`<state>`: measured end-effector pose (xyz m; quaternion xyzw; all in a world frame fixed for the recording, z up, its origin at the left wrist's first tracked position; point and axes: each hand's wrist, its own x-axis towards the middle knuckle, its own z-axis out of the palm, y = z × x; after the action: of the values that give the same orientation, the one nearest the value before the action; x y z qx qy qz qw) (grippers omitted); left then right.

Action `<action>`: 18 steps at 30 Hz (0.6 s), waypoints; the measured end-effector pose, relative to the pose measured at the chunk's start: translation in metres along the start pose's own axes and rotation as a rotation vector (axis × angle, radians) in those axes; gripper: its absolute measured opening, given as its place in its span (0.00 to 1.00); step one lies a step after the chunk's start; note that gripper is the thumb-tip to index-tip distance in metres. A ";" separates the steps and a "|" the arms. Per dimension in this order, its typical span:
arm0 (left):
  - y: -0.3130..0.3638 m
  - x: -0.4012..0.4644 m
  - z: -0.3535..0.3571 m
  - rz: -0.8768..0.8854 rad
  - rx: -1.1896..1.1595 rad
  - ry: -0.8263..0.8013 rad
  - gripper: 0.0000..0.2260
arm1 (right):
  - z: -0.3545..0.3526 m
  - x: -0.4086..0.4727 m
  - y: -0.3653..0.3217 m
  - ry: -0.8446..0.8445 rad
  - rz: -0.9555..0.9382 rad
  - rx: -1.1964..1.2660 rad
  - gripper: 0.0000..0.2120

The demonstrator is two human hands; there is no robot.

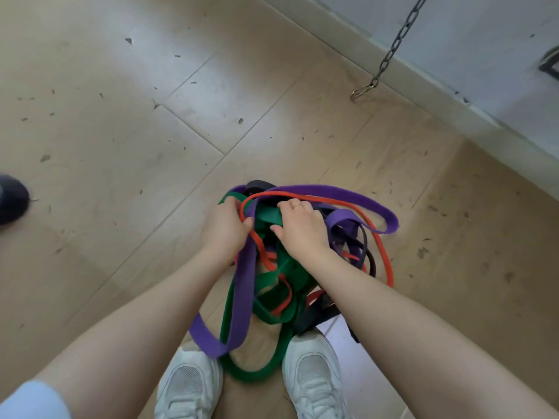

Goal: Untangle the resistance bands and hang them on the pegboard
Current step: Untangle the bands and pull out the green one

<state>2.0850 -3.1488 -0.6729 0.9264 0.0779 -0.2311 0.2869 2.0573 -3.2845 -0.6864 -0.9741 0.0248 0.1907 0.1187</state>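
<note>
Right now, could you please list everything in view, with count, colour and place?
purple band: one or more, purple, looped through the tangle.
green band: at least one, green, hanging between the shoes.
red band: thin, red-orange, right side of the tangle.
black band: black, lower right of the tangle.
chain: one, dark metal with a hook, by the wall.
floor: tan tiles, speckled with debris.
dark shoe: one, left edge.
white shoes: two, bottom.
left hand: grips the tangle.
right hand: grips the tangle.
</note>
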 end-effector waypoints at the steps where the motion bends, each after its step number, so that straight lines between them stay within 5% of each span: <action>1: -0.001 0.001 0.003 -0.025 0.021 -0.017 0.10 | 0.002 0.004 0.000 -0.027 -0.016 -0.035 0.22; 10: 0.004 -0.014 0.009 -0.055 -0.212 -0.098 0.17 | -0.010 -0.005 0.020 -0.110 -0.123 -0.153 0.20; 18: 0.001 0.000 -0.063 0.028 -0.300 0.273 0.14 | -0.056 -0.067 0.096 -0.061 0.217 0.324 0.11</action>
<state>2.1093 -3.1143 -0.6266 0.8971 0.1365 -0.0853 0.4115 2.0066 -3.3907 -0.6316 -0.9277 0.1564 0.2251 0.2534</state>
